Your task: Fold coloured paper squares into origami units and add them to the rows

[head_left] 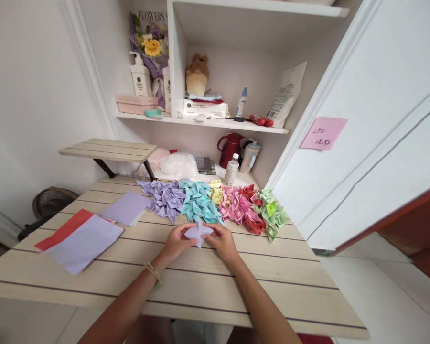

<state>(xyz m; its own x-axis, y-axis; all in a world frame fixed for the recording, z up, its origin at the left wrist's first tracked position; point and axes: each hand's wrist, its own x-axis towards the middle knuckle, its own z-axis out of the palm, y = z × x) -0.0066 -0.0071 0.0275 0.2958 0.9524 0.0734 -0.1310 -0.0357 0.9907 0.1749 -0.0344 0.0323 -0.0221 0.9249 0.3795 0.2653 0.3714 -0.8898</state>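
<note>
A lavender folded paper piece [198, 231], with four pointed arms, is held just above the slatted table. My left hand [177, 242] pinches its left side between thumb and fingers. On the opposite side my right hand [222, 240] grips it the same way. Directly behind the hands lie heaps of folded paper pieces: purple ones [166, 198], blue ones [198, 199], yellow ones [215, 191], pink ones [234, 204], red ones [254, 224] and green ones [274, 215].
Lavender sheets [84, 241] over red paper [68, 229] and a smaller lavender stack [127, 208] lie to the left. A small raised stand [109, 149] is at the back left. Behind the heaps stand a bottle [231, 170] and a red jug [231, 149], below a shelf [200, 122].
</note>
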